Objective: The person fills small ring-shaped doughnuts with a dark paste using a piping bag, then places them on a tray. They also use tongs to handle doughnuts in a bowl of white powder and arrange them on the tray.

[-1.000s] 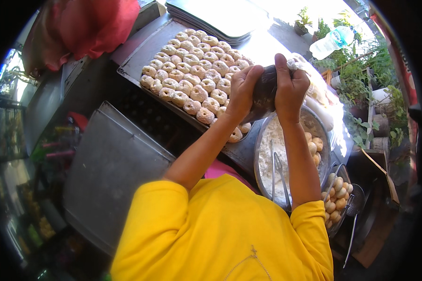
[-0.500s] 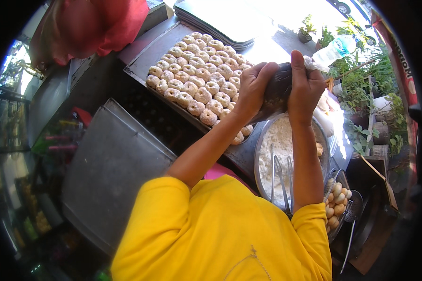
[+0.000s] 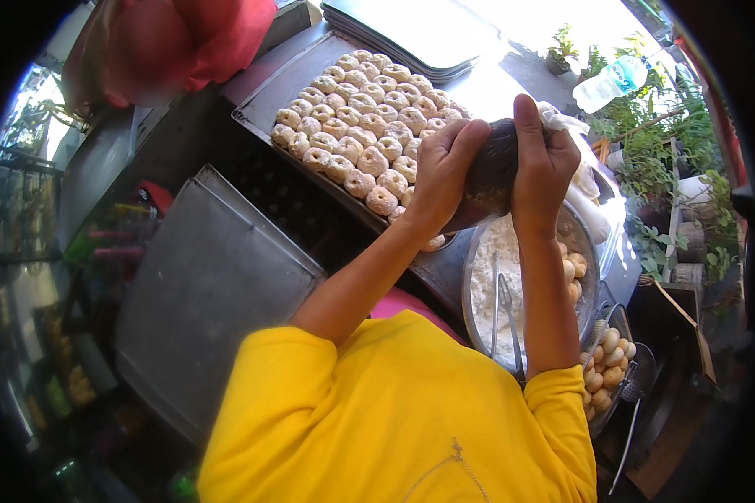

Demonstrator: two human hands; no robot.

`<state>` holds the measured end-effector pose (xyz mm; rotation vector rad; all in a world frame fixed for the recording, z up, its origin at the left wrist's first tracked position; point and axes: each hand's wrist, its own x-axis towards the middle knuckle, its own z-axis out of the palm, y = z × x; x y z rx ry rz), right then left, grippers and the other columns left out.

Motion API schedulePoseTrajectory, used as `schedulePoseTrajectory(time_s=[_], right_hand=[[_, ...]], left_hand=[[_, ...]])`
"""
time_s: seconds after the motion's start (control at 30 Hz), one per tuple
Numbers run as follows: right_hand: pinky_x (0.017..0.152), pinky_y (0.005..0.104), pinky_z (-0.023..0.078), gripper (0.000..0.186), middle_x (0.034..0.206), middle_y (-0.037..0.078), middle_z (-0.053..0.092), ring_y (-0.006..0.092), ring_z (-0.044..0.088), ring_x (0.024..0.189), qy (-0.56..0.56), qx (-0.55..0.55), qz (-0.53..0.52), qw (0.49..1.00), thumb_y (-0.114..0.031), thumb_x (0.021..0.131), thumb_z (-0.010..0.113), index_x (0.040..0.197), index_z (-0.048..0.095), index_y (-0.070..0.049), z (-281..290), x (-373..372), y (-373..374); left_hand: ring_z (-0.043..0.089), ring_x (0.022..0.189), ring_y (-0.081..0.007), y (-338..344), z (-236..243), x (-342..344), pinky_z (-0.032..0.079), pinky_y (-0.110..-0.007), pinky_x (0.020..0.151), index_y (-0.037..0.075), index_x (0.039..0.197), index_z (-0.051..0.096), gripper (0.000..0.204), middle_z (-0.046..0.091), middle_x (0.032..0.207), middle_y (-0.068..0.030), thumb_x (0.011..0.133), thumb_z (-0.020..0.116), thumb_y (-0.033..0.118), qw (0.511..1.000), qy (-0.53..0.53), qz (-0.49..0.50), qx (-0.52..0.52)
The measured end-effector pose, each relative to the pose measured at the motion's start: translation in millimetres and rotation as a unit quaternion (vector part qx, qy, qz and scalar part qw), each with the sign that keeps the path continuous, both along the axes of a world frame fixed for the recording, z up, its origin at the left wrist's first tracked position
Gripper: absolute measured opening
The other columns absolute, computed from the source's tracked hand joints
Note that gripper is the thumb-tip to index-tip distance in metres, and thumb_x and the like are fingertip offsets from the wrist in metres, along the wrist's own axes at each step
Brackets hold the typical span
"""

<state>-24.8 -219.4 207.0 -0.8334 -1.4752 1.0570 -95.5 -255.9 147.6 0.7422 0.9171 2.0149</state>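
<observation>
While I watch, the left hand (image 3: 443, 172) and right hand (image 3: 543, 180) are both curled round a dark bag (image 3: 490, 172), one on each side. Its long way slants from far right to near left (neither hand is nearer), its near end showing between the tray (image 3: 281, 88) of buns (image 3: 389, 148) and the bowl (image 3: 580, 230).

- dark bag (image 3: 489, 172): near-black, shiny plastic look, plump, browner toward the lower end; contents unclear
- at 2 o'clock from view centre, up off the table (image 3: 439, 272)
- tilted, upper end toward 1 o'clock, lower toward 7
- squeezed between left hand (image 3: 441, 172) at its 9 o'clock side, right hand (image 3: 545, 172) at 3
- partly hidden by thumbs
</observation>
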Motion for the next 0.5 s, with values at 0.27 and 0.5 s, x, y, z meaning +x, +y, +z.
schedulePoseTrajectory(time_s=[0.27,0.5], right_hand=[[0.047,0.0236,0.035,0.036,0.052,0.001,0.051,0.0063,0.040,0.050,-0.048,0.032,-0.009,0.998,-0.027,0.078,0.064,0.061,0.057,0.003,-19,4,0],[0.047,0.0224,0.035,0.036,0.051,0.000,0.051,0.0052,0.041,0.050,-0.009,0.052,0.002,0.999,-0.027,0.078,0.064,0.060,0.057,0.003,-3,6,-2]], left_hand=[[0.043,0.057,-0.0032,-1,-18,6,0.037,-0.018,0.051,0.000,0.073,0.056,0.032,0.052,0.063,0.0015,0.086,0.051,0.029,0.999,-0.034,0.016,0.015],[0.043,0.054,-0.0031,-3,1,8,0.037,-0.018,0.049,-0.002,0.072,0.058,0.032,0.052,0.060,0.0012,0.085,0.052,0.028,0.999,-0.020,0.027,0.034]])
